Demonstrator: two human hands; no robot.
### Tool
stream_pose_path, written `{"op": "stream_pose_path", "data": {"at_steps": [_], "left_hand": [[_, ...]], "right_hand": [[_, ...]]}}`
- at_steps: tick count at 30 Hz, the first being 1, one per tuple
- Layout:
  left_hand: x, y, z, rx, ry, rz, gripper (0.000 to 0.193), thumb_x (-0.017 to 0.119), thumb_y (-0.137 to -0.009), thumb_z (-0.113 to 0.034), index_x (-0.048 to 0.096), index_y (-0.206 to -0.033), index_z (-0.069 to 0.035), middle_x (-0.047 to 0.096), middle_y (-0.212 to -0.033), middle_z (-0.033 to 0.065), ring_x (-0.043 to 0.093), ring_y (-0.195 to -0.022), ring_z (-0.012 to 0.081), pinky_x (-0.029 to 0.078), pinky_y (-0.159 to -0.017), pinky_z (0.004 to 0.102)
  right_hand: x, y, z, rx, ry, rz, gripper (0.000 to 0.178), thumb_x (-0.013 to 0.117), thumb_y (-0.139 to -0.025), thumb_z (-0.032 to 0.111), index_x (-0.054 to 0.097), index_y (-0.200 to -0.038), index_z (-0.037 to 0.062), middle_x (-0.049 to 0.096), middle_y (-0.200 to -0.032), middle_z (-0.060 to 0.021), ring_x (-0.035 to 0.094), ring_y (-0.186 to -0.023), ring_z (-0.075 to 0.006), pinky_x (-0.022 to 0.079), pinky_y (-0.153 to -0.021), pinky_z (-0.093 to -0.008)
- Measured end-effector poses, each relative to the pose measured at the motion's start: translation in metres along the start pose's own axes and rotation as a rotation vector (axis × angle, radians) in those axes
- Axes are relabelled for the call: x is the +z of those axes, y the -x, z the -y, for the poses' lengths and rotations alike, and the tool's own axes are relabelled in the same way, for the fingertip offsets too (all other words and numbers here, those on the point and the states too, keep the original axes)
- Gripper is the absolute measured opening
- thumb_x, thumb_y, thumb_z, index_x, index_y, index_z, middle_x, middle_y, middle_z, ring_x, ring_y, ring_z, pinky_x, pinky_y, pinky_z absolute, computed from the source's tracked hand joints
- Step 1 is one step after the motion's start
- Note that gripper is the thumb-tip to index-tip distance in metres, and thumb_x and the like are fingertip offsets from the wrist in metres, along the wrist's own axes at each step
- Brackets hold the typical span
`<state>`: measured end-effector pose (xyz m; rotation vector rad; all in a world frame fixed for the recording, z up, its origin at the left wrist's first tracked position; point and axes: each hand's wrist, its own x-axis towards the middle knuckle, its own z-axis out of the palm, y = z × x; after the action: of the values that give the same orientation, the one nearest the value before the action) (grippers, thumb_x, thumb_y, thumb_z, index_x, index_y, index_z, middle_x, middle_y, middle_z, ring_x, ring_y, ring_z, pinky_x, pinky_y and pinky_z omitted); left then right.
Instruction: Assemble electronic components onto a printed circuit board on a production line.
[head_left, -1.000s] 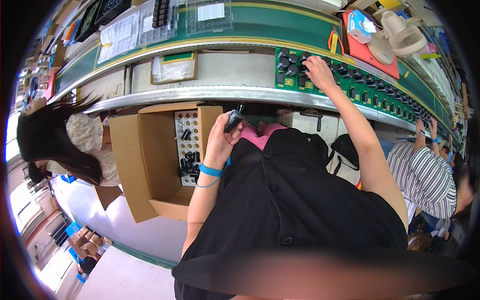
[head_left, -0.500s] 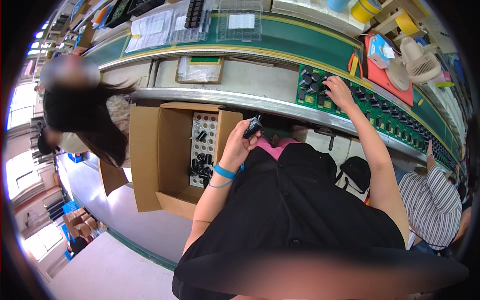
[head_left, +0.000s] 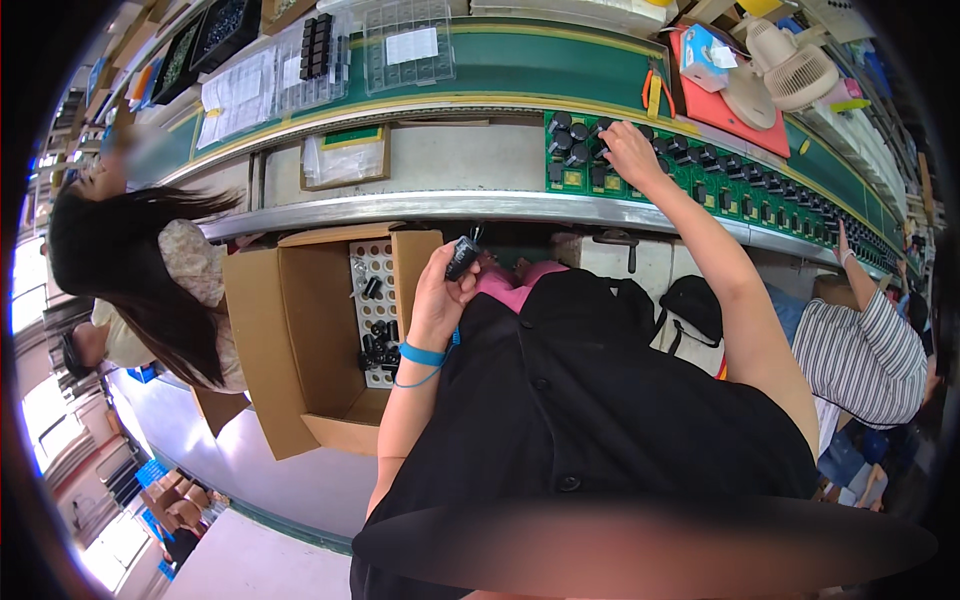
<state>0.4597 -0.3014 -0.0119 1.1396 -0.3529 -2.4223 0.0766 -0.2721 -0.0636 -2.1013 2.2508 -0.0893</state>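
My left hand (head_left: 436,295), with a blue band round its wrist, is closed round a black cylindrical capacitor (head_left: 462,258) whose leads point up. It is held in front of my lap, beside the open carton. My right hand (head_left: 630,152) reaches over the leftmost green circuit board (head_left: 572,178) on the line. Its fingertips are closed at a black capacitor (head_left: 602,127) on that board, partly hidden by the fingers. Several more upright black capacitors (head_left: 577,154) stand on the same board to the left of these fingers.
An open cardboard carton (head_left: 262,345) holds a white tray with holes (head_left: 375,268) and loose capacitors (head_left: 378,345). Populated boards (head_left: 750,205) run along the line to the right. Orange-handled pliers (head_left: 655,92) and a fan (head_left: 795,70) lie beyond. People sit on both sides.
The whole view has shifted, so the bench appears further left. Both hands keep nearly the same places: the left with its capacitor, the right at the same board.
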Motion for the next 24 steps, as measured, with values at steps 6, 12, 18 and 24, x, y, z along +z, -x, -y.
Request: {"op": "stream_pose_path", "data": {"at_steps": [6, 12, 18, 24], "left_hand": [[-0.001, -0.002, -0.001, 0.0, -0.013, -0.001, 0.024, 0.047, -0.092, -0.032, 0.054, -0.099, -0.01, 0.058, -0.078, 0.0069, 0.048, -0.057, 0.011, 0.035, -0.047, 0.0212], [-0.006, -0.005, 0.001, -0.009, 0.009, -0.004, 0.024, 0.047, -0.092, -0.03, 0.054, -0.1, -0.009, 0.058, -0.077, 0.0073, 0.048, -0.056, 0.011, 0.035, -0.047, 0.0216], [-0.005, -0.007, 0.0, -0.05, 0.034, 0.002, 0.028, 0.047, -0.091, -0.034, 0.054, -0.095, -0.007, 0.056, -0.073, 0.006, 0.046, -0.055, 0.011, 0.034, -0.047, 0.022], [-0.005, -0.009, -0.002, -0.065, 0.014, 0.001, 0.033, 0.046, -0.09, -0.038, 0.054, -0.091, -0.006, 0.054, -0.072, 0.0052, 0.045, -0.055, 0.0114, 0.033, -0.047, 0.0224]], "right_hand": [[0.001, -0.005, -0.003, -0.095, 0.056, 0.033, 0.019, 0.065, -0.065, 0.004, 0.06, -0.083, 0.0032, 0.053, -0.087, -0.0094, 0.052, -0.091, -0.0257, 0.046, -0.079, -0.0365], [-0.001, 0.003, 0.001, -0.048, 0.1, -0.016, 0.019, 0.067, -0.066, 0.007, 0.06, -0.082, 0.0041, 0.053, -0.086, -0.0084, 0.052, -0.091, -0.0245, 0.046, -0.078, -0.0352], [0.004, 0.008, -0.003, 0.008, 0.056, -0.032, 0.026, 0.07, -0.065, 0.011, 0.062, -0.089, 0.0069, 0.054, -0.088, -0.0049, 0.051, -0.093, -0.0219, 0.044, -0.078, -0.034], [0.005, 0.007, -0.01, -0.192, 0.139, -0.1, 0.029, 0.07, -0.066, 0.014, 0.063, -0.093, 0.0076, 0.055, -0.088, -0.0038, 0.05, -0.093, -0.0206, 0.044, -0.077, -0.0327]]}}
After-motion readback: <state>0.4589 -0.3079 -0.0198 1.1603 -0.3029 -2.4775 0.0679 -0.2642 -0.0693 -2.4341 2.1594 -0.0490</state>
